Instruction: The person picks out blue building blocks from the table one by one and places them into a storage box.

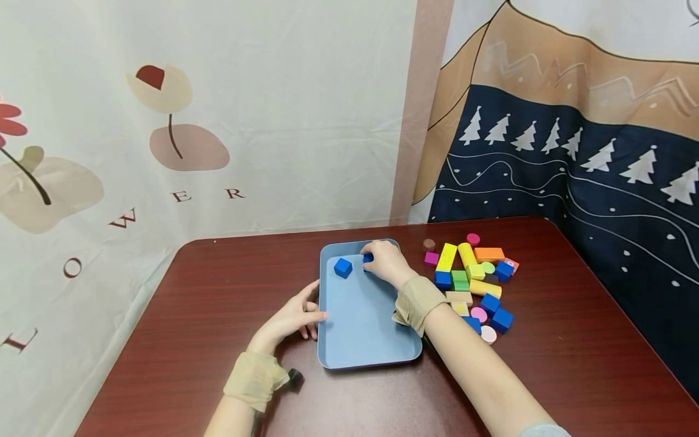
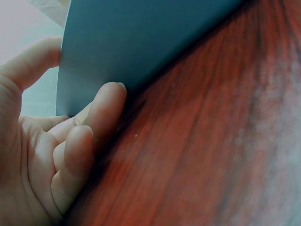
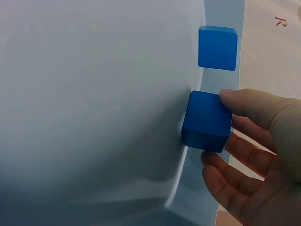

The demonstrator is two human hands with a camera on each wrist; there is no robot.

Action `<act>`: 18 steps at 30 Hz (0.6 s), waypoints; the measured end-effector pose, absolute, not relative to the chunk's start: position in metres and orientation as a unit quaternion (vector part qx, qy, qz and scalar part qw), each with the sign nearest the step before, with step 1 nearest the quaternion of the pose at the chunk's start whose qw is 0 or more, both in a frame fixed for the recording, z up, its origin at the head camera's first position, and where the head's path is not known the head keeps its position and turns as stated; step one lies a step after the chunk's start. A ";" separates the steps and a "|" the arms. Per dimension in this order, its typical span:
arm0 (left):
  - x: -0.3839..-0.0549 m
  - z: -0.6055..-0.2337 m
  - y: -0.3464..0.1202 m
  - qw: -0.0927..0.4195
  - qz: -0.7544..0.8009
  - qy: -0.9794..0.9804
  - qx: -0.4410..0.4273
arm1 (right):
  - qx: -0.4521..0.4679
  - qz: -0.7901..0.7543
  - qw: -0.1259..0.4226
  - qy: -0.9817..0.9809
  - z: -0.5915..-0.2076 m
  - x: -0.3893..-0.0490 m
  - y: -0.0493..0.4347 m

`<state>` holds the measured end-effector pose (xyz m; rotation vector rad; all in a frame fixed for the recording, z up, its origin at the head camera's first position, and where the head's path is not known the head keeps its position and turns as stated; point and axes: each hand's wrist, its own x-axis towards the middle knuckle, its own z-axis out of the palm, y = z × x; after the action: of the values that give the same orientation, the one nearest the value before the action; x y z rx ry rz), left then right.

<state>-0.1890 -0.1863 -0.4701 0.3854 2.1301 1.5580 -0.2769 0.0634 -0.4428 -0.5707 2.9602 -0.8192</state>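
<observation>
A light blue tray lies on the dark red wooden table. My left hand holds its left side, thumb over the rim and fingers along the outer wall; in the left wrist view those fingers are curled against the blue side. Over the far end of the tray, my right hand pinches a blue cube between thumb and fingers. A second blue cube sits in the tray just left of the held one; the right wrist view shows this other cube above it.
To the right of the tray, loose blocks are scattered: a yellow block, an orange block, a green block, a pink disc, several blue cubes and others. A printed curtain hangs behind the table's far edge.
</observation>
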 end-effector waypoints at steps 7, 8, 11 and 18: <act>-0.192 -0.479 -0.188 0.233 0.562 0.781 0.139 | -0.183 -0.258 0.009 0.949 -0.443 -0.277 0.063; -0.192 -0.479 -0.188 0.232 0.563 0.781 0.139 | -0.183 -0.259 0.009 0.948 -0.443 -0.277 0.063; -0.192 -0.478 -0.188 0.232 0.562 0.781 0.140 | -0.183 -0.259 0.010 0.948 -0.442 -0.277 0.063; -0.191 -0.476 -0.187 0.234 0.565 0.779 0.139 | -0.174 -0.251 0.013 0.952 -0.442 -0.277 0.063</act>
<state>-0.1914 -0.1875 -0.4761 0.3827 2.1380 1.5512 -0.2767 0.0635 -0.4420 -0.5436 2.9668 -0.7814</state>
